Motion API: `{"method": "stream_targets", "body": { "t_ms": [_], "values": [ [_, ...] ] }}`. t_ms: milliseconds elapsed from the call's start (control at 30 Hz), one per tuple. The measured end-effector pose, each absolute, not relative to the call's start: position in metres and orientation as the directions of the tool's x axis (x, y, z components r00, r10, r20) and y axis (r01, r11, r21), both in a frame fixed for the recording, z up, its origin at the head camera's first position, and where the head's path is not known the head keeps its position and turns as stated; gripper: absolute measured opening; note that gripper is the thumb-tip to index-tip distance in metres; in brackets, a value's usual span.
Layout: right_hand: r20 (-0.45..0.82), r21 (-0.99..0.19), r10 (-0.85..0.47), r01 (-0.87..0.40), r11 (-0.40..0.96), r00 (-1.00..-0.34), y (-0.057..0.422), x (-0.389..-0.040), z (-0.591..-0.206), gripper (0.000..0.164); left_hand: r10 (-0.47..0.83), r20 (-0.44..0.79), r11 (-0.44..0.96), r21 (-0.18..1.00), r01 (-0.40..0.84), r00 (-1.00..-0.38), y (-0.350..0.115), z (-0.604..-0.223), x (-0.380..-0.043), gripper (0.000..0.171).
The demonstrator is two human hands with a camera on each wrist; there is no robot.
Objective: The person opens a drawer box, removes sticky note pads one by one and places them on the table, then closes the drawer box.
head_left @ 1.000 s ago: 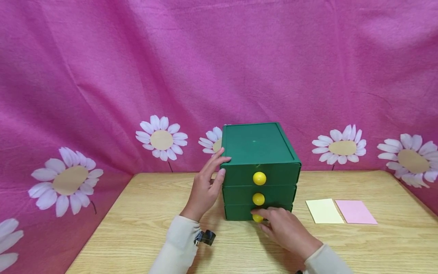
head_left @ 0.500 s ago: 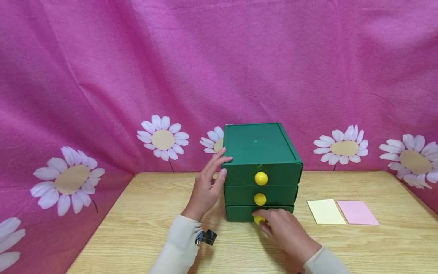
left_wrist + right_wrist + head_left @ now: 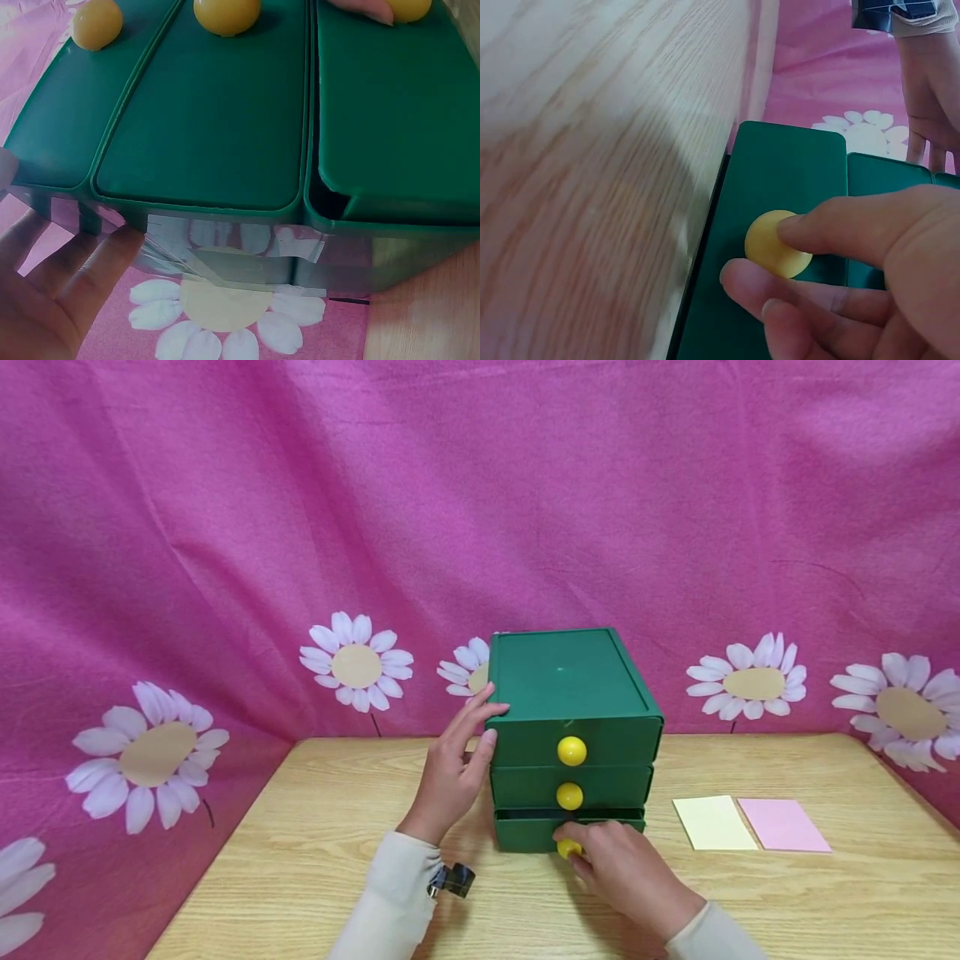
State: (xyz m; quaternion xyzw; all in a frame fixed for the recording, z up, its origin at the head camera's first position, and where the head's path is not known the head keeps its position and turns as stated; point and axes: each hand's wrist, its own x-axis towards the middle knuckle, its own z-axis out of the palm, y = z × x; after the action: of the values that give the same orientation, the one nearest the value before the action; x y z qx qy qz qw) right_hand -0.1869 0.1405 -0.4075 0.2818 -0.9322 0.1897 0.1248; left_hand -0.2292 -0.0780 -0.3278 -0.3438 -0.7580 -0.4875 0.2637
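Observation:
A green chest of three drawers (image 3: 566, 672) stands on the table, each drawer with a round yellow knob. The bottom drawer (image 3: 525, 835) sticks out a little, showing a dark gap along its top edge. My right hand (image 3: 626, 868) pinches the yellow bottom knob (image 3: 769, 244) between thumb and fingers, as the right wrist view shows closely. With fingers extended, my left hand (image 3: 450, 768) rests against the chest's left side near the top front corner. In the left wrist view, its fingers (image 3: 105, 262) lie along that side wall.
To the right of the chest, a pale yellow paper square (image 3: 715, 823) and a pink paper square (image 3: 783, 825) lie side by side on the wooden table (image 3: 300, 860). A pink cloth with printed daisies (image 3: 480, 527) hangs behind and at both sides.
The bottom drawer has slid out slightly toward me, with my right hand drawing back on its knob. My left hand has stayed against the chest's side.

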Motion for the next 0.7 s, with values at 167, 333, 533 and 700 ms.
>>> {"method": "stream_targets", "body": {
  "t_ms": [167, 333, 533, 700],
  "values": [
    [0.317, -0.298, -0.480, -0.567, 0.768, -0.818, 0.139, -0.185, -0.406, 0.018, 0.268, 0.740, 0.292, 0.547, 0.785, -0.616, -0.081, -0.344, -0.246, 0.032],
    [0.289, -0.298, -0.485, -0.559, 0.773, -0.825, 0.139, -0.183, -0.403, 0.018, 0.259, 0.750, 0.276, 0.547, 0.791, -0.609, -0.079, -0.334, -0.236, 0.031],
    [0.276, -0.301, -0.491, -0.560, 0.772, -0.826, 0.138, -0.180, -0.401, 0.019, 0.262, 0.741, 0.282, 0.553, 0.784, -0.618, -0.078, -0.327, -0.228, 0.031],
    [0.275, -0.296, -0.506, -0.573, 0.764, -0.817, 0.139, -0.179, -0.400, 0.019, 0.262, 0.741, 0.286, 0.552, 0.783, -0.618, -0.079, -0.327, -0.229, 0.031]
  ]
}}
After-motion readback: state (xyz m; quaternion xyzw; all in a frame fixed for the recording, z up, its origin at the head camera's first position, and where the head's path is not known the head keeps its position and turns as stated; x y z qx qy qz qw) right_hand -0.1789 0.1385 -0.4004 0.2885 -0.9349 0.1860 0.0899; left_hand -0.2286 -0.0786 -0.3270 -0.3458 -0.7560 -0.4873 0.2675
